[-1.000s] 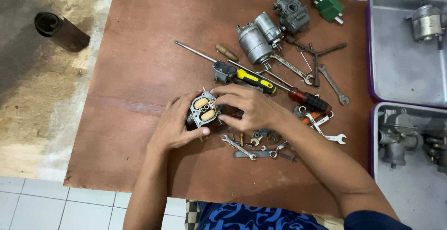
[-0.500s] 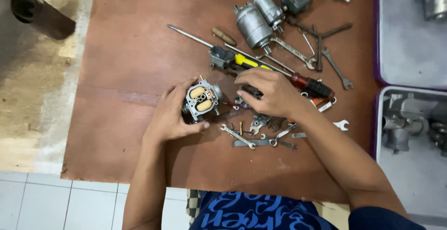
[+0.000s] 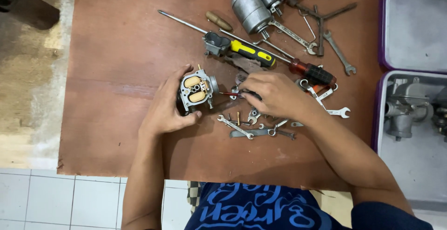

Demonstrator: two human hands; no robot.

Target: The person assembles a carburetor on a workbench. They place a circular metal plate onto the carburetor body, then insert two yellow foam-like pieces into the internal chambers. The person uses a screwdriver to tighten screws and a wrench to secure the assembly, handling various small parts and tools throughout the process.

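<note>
A brown wooden board [image 3: 116,72] covers most of the view, lying on a concrete floor with white tiles along its near edge. To the right of the board sit two grey trays with purple rims [image 3: 379,104]; the nearer one holds grey metal castings [image 3: 402,111]. At the far edge of the board lie two cylindrical grey motor housings [image 3: 251,9], close together, with spanners [image 3: 340,53] spread to their right.

Below them a long screwdriver with a yellow-and-black handle [image 3: 251,53] lies slantwise, and a red-and-black-handled screwdriver [image 3: 312,72] lies just right of it. A small brown wooden handle [image 3: 219,20] rests beyond the long shaft.

The carburettor body [image 3: 196,89] stands near the middle of the board, its open face with two tan floats turned upward. The left hand [image 3: 165,109] is wrapped around its left side, fingers curled behind and thumb pressed at its lower edge, grasping it. The right hand [image 3: 274,95] hovers just to its right, fingertips pinched on a thin tool with a red shaft [image 3: 228,93] whose tip points toward the carburettor; what kind of tool it is cannot be made out. Small wrenches and loose screws [image 3: 253,125] lie scattered on the board just below the right hand.
</note>
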